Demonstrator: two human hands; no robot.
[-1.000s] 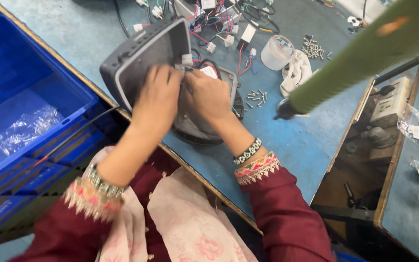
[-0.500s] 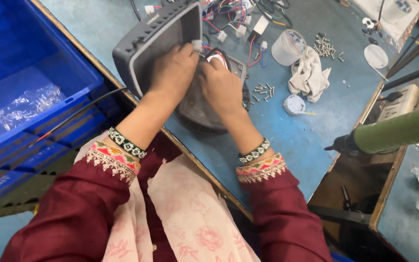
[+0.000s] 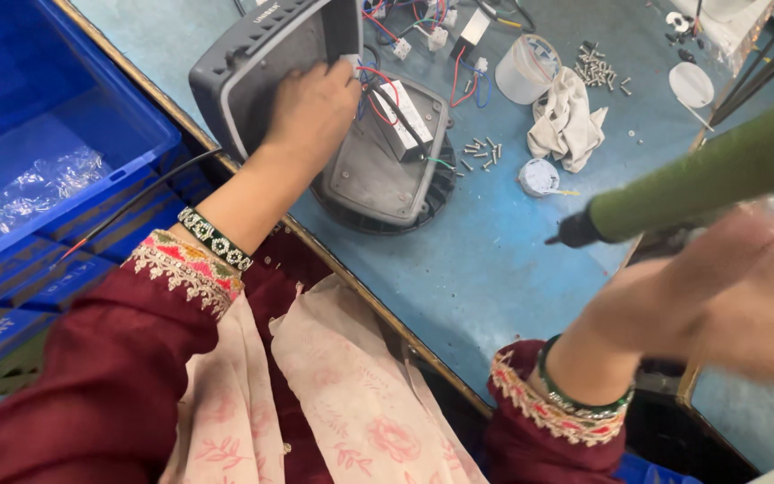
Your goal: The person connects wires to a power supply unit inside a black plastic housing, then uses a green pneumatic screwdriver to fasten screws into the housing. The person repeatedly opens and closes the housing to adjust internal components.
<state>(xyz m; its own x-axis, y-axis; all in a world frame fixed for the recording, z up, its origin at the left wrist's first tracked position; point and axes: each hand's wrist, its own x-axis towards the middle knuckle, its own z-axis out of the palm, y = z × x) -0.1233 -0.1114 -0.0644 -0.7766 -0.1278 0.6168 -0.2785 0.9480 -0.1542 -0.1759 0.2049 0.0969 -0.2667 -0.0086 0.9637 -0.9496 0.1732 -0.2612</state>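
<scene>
In the head view, the left hand (image 3: 311, 112) lies flat with fingers spread on the grey lamp housing (image 3: 387, 170), which sits on the blue bench (image 3: 494, 269) beside loose screws (image 3: 481, 152), while the blurred right hand (image 3: 745, 296) closes around a green power screwdriver (image 3: 700, 175) raised off to the right.

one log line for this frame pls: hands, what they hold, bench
left hand: on grey housing | right hand: blurred, at green power screwdriver, grip unclear | loose screws, white rag on blue bench
</scene>
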